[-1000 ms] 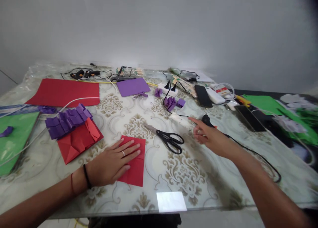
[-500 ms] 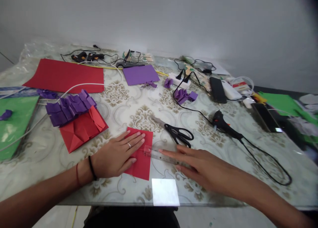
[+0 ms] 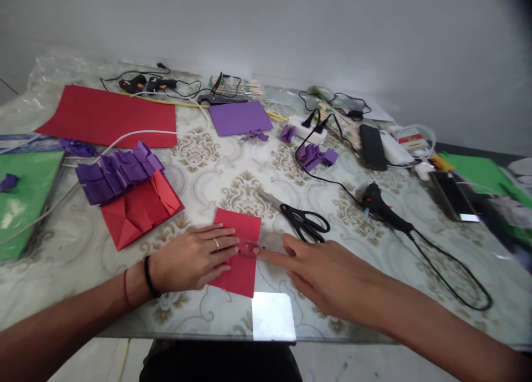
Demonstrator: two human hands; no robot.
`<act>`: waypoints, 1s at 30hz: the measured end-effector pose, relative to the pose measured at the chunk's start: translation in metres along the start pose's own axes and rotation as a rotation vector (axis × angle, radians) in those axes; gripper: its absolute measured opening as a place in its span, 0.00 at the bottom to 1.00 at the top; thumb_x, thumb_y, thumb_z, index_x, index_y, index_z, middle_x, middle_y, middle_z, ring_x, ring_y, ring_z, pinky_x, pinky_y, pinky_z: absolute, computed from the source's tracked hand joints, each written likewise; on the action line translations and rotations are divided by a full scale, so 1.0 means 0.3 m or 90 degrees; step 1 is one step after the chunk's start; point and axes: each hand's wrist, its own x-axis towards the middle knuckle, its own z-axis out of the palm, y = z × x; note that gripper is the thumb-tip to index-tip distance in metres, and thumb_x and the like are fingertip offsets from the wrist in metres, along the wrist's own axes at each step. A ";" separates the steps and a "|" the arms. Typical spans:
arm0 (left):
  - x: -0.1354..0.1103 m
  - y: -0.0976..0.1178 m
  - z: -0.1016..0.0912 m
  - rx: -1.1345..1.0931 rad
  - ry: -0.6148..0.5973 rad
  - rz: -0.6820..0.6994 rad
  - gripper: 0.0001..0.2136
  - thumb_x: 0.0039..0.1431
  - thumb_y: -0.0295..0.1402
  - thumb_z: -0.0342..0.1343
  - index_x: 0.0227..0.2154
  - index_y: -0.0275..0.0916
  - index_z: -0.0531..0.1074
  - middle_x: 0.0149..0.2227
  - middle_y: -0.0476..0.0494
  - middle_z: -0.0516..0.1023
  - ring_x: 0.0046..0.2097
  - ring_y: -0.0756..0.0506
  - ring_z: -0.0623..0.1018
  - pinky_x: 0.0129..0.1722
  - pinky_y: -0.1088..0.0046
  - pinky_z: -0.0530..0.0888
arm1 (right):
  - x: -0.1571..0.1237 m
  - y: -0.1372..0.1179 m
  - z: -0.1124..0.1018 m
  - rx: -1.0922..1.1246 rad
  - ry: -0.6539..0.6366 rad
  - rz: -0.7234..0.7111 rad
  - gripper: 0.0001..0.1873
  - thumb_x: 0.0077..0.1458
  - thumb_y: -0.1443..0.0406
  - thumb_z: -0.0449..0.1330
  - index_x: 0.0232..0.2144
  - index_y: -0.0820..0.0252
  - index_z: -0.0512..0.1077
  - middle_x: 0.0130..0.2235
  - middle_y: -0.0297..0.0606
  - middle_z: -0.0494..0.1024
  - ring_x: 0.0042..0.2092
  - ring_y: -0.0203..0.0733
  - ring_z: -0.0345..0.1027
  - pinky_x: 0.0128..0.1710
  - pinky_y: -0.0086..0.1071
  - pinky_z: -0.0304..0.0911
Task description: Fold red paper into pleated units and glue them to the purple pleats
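My left hand (image 3: 203,254) lies flat on a small sheet of red paper (image 3: 240,274), its fingers stretched over the left half. Across the paper's middle reaches the end of a clear ruler (image 3: 248,249). My right hand (image 3: 311,265) holds the ruler from the right, index finger stretched along it near the paper's edge; the rest of the ruler is mostly hidden beneath this hand. Just beyond my right hand lie black-handled scissors (image 3: 301,218), blades pointing away to the left. To the left sits a folded red paper piece (image 3: 141,210) with a pleated purple paper strip (image 3: 120,174) against it.
A black glue gun (image 3: 384,210) with a looped cord lies at the right. Farther back are a white power strip (image 3: 307,130), a purple sheet (image 3: 241,118) and a large red sheet (image 3: 112,118). Phones and cables crowd the right; a green pack (image 3: 25,204) lies left.
My right hand has moved left, with its index finger now at the red paper's edge and more fingers bent. My left hand stays flat on the paper. The view has shifted slightly.
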 end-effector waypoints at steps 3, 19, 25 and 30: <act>0.002 0.002 0.002 0.020 -0.011 0.001 0.17 0.74 0.31 0.55 0.62 0.36 0.75 0.60 0.39 0.82 0.65 0.38 0.78 0.67 0.55 0.75 | 0.011 -0.001 0.002 -0.019 0.014 0.003 0.29 0.62 0.66 0.57 0.63 0.36 0.73 0.35 0.34 0.74 0.20 0.35 0.50 0.22 0.34 0.41; 0.012 0.020 0.001 0.059 -0.003 -0.002 0.15 0.74 0.30 0.53 0.57 0.31 0.77 0.59 0.34 0.82 0.62 0.36 0.80 0.64 0.54 0.77 | 0.111 -0.072 -0.013 -0.118 -0.076 0.012 0.25 0.65 0.68 0.59 0.60 0.39 0.75 0.39 0.39 0.77 0.24 0.38 0.63 0.23 0.36 0.39; 0.015 0.017 0.003 0.066 0.008 0.001 0.15 0.75 0.31 0.52 0.56 0.31 0.77 0.58 0.34 0.82 0.61 0.37 0.81 0.65 0.55 0.76 | 0.088 -0.050 -0.041 -0.102 -0.087 0.016 0.23 0.62 0.71 0.60 0.55 0.43 0.78 0.38 0.37 0.76 0.20 0.32 0.50 0.23 0.35 0.38; 0.016 0.017 -0.002 0.068 -0.001 -0.003 0.14 0.76 0.32 0.51 0.55 0.33 0.78 0.59 0.36 0.82 0.61 0.38 0.81 0.65 0.56 0.76 | 0.049 -0.018 -0.027 -0.074 -0.049 -0.008 0.25 0.62 0.71 0.56 0.56 0.45 0.78 0.34 0.37 0.75 0.19 0.31 0.48 0.22 0.33 0.41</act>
